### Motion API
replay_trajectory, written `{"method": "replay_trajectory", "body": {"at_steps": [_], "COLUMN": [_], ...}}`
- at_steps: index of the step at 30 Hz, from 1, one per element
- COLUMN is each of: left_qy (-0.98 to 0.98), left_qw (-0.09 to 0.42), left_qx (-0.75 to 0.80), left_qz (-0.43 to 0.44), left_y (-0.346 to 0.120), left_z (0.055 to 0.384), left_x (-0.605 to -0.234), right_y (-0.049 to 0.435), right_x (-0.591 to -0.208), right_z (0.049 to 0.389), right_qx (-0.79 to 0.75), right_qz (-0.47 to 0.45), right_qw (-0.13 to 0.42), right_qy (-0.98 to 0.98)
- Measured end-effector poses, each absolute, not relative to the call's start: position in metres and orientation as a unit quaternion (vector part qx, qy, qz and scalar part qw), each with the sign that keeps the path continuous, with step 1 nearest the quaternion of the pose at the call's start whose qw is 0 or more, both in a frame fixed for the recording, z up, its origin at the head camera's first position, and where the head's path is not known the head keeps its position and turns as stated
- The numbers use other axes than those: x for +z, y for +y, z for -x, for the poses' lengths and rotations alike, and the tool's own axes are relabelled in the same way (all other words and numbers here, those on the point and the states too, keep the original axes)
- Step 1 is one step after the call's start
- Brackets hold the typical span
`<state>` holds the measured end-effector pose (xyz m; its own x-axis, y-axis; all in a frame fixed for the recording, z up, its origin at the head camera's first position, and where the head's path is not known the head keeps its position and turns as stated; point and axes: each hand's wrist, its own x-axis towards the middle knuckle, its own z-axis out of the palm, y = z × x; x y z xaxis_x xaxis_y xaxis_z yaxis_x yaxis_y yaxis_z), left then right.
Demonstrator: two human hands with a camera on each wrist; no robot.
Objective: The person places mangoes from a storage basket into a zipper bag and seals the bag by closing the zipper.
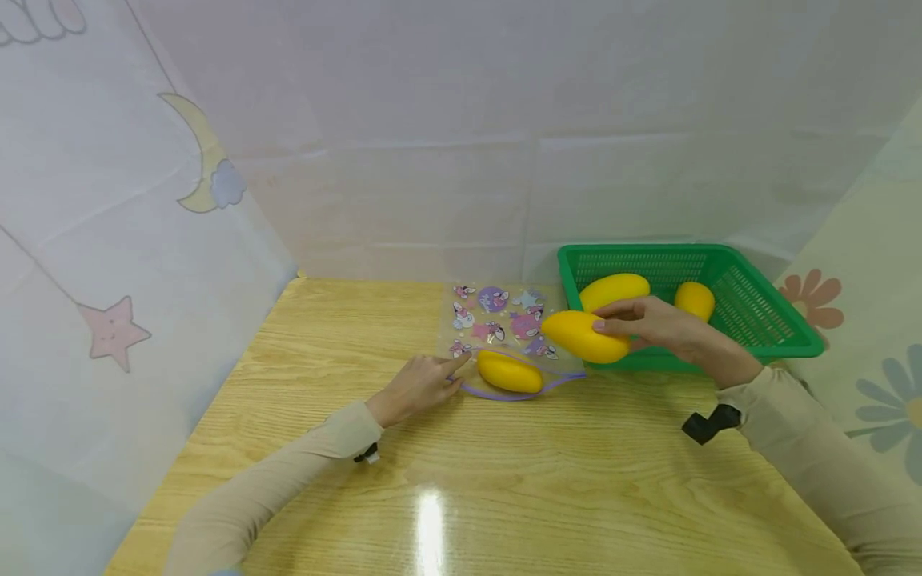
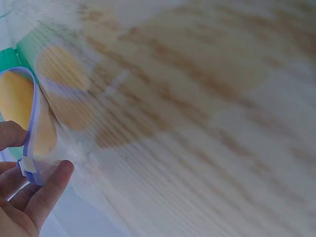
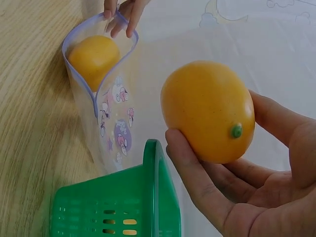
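Observation:
A clear zip bag (image 1: 529, 326) with cartoon prints and a purple zip edge lies on the table, its mouth spread toward me. One yellow mango (image 1: 510, 373) sits just inside that mouth. My left hand (image 1: 418, 388) holds the bag's left corner by the purple edge, beside the white slider (image 2: 27, 164). A second yellow mango (image 3: 207, 111), with a green stem nub, is gripped between the thumb and fingers of my right hand (image 1: 666, 330). It hangs over the table between the bag and the green basket (image 1: 774, 300).
Two more mangoes show in the basket, one at its left (image 1: 615, 290) and one near the middle (image 1: 695, 300). The basket stands at the table's back right. Printed cloth walls (image 1: 403, 200) close off the back and sides of the wooden table (image 1: 547, 472).

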<state>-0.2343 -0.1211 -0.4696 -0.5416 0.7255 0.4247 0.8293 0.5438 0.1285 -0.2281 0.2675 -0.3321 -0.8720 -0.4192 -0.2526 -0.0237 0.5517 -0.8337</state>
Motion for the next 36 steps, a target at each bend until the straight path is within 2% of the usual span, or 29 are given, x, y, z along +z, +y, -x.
{"method": "replay_trajectory", "body": {"at_steps": [26, 36], "left_qy": [-0.864, -0.861], "left_qw": [0.17, 0.174], "left_qx": [-0.15, -0.152], "left_qz": [0.449, 0.454], "left_y": [-0.121, -0.122], "left_z": [0.234, 0.234], "left_x": [-0.47, -0.471], "right_y": [0.256, 0.256], "right_x": [-0.336, -0.341], "right_z": [0.222, 0.221], "right_qx": [-0.461, -0.489], "right_qz": [0.136, 0.146], "right_qw": [0.232, 0.253], "right_qy": [0.846, 0.822]}}
